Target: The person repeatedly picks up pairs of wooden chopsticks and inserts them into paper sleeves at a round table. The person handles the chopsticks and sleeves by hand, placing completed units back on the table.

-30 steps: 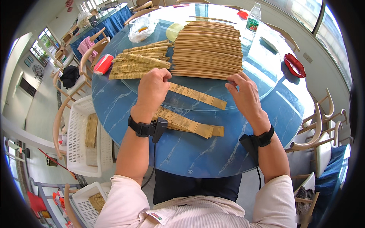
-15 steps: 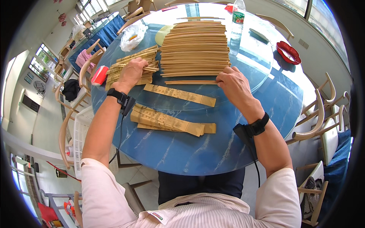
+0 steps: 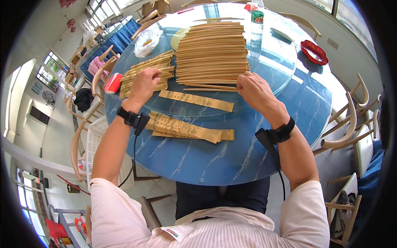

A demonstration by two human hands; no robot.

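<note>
Clear bottle, red dish right; plastic bag, red-white packet left.

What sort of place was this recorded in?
Probably a dining room, perhaps in a restaurant: a large round table bears what looks like a glass turntable, and several wooden chairs stand about the room.

Bright windows, wooden chairs, pale floor, probably tiled
</note>
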